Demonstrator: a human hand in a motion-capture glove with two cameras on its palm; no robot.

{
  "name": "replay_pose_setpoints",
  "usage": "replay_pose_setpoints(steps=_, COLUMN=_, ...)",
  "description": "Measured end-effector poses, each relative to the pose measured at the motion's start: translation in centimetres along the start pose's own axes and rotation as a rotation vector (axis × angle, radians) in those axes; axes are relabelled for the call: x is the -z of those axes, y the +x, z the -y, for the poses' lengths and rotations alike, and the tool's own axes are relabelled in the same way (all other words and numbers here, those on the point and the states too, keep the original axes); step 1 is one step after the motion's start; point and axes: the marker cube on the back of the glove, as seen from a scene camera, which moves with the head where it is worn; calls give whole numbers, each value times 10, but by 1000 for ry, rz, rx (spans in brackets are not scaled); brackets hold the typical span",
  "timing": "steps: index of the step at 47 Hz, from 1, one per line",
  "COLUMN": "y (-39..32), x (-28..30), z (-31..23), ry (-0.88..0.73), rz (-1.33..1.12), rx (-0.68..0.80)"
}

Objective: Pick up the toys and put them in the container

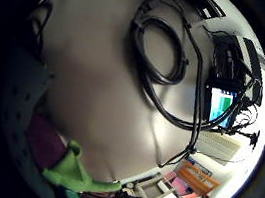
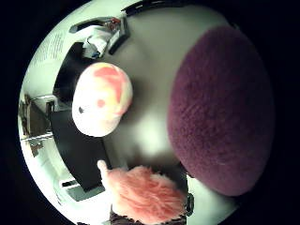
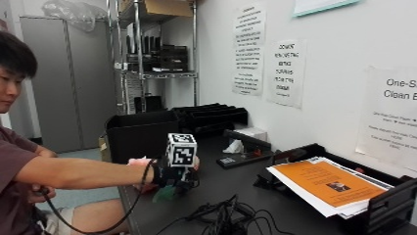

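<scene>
In the outside view my gloved right hand (image 3: 171, 177) hovers over the near edge of the dark table (image 3: 261, 205), fingers curled around a plush toy whose green part (image 3: 163, 193) hangs below it. The thumb side palm view shows this toy's purple body (image 2: 220, 112) close against the palm. The little finger side view shows its green leaf (image 1: 72, 173). A white and pink round plush (image 2: 101, 101) and a fuzzy pink toy (image 2: 145, 192) lie on the table nearby. The black container (image 3: 140, 133) stands just behind the hand.
A coil of black cables (image 3: 221, 218) lies on the table in front of the hand, also seen as a cable loop (image 1: 161, 48). A paper tray with orange sheets (image 3: 326, 183) sits to the right. Black trays (image 3: 208, 117) and a tissue box (image 3: 247, 134) stand along the wall.
</scene>
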Motion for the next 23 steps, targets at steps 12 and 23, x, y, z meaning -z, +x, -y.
replay_pose_setpoints(steps=12, y=-46, x=140, z=-16, ry=233, rz=-119, rx=36)
replay_pose_setpoints(steps=23, y=-137, x=280, z=-56, ry=341, rz=-104, rx=295)
